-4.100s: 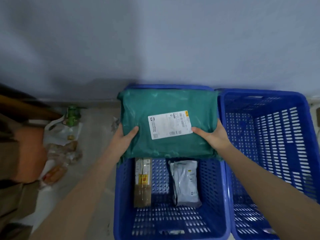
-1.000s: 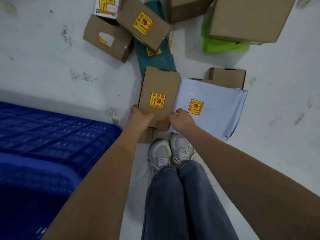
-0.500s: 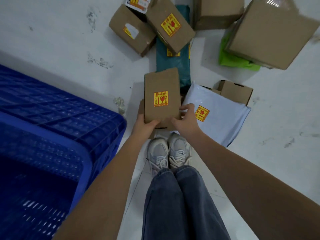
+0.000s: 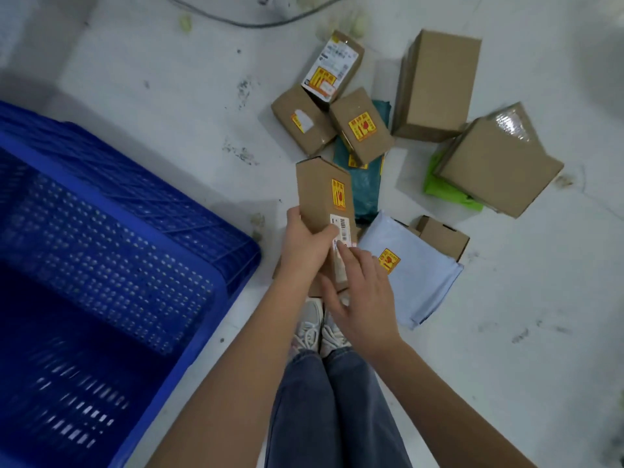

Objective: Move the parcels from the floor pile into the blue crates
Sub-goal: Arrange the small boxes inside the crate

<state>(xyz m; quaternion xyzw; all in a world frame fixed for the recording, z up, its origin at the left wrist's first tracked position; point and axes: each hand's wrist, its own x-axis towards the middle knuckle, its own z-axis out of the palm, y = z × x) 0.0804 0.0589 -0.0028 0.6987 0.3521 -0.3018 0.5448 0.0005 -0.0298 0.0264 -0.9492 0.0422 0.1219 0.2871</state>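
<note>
Here the left hand (image 4: 305, 244) grips the cardboard box (image 4: 322, 194), long axis pointing away; right hand (image 4: 363, 298) open.

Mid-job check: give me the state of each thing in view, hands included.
Cardboard box: lifted off the floor, held tilted.
Left hand: grips the box's lower end.
Right hand: fingers straight, touching the box's label.
Blue crate: visible part holds nothing.
Pale blue mailer: lying on the floor.
Floor pile: several boxes not yet moved.
</note>
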